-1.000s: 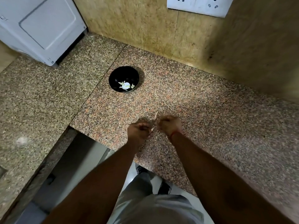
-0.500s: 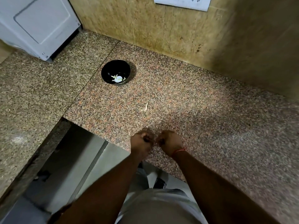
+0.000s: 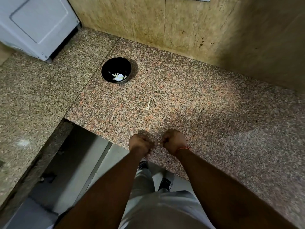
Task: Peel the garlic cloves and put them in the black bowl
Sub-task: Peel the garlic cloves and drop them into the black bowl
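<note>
While both hands' fingers (image 3: 143,141) still pinch the garlic clove (image 3: 158,143), they've parted slightly.

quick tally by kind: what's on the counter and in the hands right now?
Round black bowl, with pale garlic bits inside: 1
Loose pale strip of garlic skin on the speckled granite counter: 1
Small pale garlic clove pinched between left hand and right hand: 1
Total: 3
</note>
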